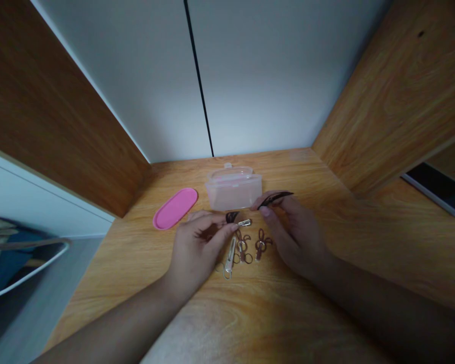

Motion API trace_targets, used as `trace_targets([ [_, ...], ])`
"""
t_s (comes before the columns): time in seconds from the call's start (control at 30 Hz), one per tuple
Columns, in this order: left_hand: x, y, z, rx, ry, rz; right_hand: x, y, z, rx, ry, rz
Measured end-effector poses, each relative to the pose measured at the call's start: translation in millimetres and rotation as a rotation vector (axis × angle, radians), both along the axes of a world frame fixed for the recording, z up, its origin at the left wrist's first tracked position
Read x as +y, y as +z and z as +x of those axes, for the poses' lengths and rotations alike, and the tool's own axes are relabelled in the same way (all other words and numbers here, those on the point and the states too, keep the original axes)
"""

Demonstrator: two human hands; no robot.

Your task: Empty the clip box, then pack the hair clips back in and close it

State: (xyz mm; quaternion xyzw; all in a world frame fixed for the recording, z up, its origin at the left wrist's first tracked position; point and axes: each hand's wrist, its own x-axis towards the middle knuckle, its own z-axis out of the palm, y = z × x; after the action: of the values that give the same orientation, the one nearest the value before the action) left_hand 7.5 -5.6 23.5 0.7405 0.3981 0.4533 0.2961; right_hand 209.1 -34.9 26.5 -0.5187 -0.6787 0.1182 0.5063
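The right hand (pixel 293 235) is pinching a dark hair clip (pixel 276 198) mid-frame, lifting it clear; the left hand (pixel 197 247) is pinching a silver clip (pixel 244 222), steadying it above the bench (pixel 326 283).

Two bare forearms come in from below, near the front edge of the pale orange-grained wooden worktop (pixel 326 167), with no sleeves, watch, bracelet or rings showing. The left hand (pixel 200 240) and right hand (pixel 293 232) are ungloved, with short, plain, unpainted fingernails; dim light leaves finer detail unclear
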Motion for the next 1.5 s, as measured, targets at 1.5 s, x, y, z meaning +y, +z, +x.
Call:
trace_targets([
  [1.5, -4, 1.0, -1, -0.152, -0.093, 0.197, -2, 5.6, -4, 0.064, 0.305, 0.235],
])
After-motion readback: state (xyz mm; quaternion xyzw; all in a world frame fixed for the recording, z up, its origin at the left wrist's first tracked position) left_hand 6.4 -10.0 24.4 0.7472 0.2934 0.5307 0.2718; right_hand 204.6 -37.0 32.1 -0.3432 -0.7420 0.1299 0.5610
